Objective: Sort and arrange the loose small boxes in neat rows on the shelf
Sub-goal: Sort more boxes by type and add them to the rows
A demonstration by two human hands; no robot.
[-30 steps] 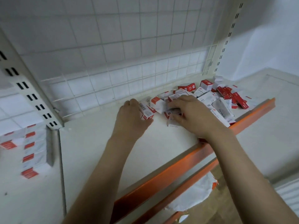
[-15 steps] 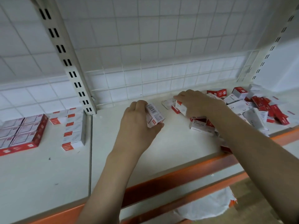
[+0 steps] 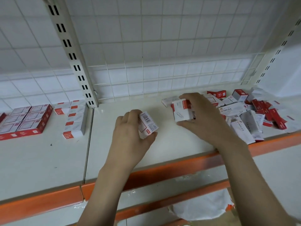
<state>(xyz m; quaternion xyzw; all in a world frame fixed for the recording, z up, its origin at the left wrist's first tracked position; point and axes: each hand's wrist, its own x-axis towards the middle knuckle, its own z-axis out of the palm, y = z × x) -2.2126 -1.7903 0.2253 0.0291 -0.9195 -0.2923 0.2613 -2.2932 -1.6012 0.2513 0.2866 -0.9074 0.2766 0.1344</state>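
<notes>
On the cream-white metal shelf with its orange front lip, I have both hands up over the middle bay. My left hand, at about 6 o'clock from the centre of view, is curled round a small white-and-red cardboard box; the barcode face is turned up and the box sits tilted in my fingers, above the shelf surface as far as I can tell. My right hand, off at 3 o'clock from the left one, grips a small clutch of white boxes with red ends, thumb underneath at the near side and fingers arched over the far side. I cannot tell exactly how many boxes are in that clutch.

Further toward 3 o'clock lies the loose heap of white and red staple boxes, jumbled at all angles, some lettered STAPLES, running to the right upright of the shelf. One flat white box lies alone at 12 o'clock from my right hand, near the white wire-grid back panel.

Over at 9 o'clock, past the slotted cream upright, the neighbouring bay holds a neat column of white boxes with red labels, and beside it, toward the far left, a red-edged block of packed boxes.

Down at 5 o'clock, below the shelf, a crumpled white plastic bag shows.
</notes>
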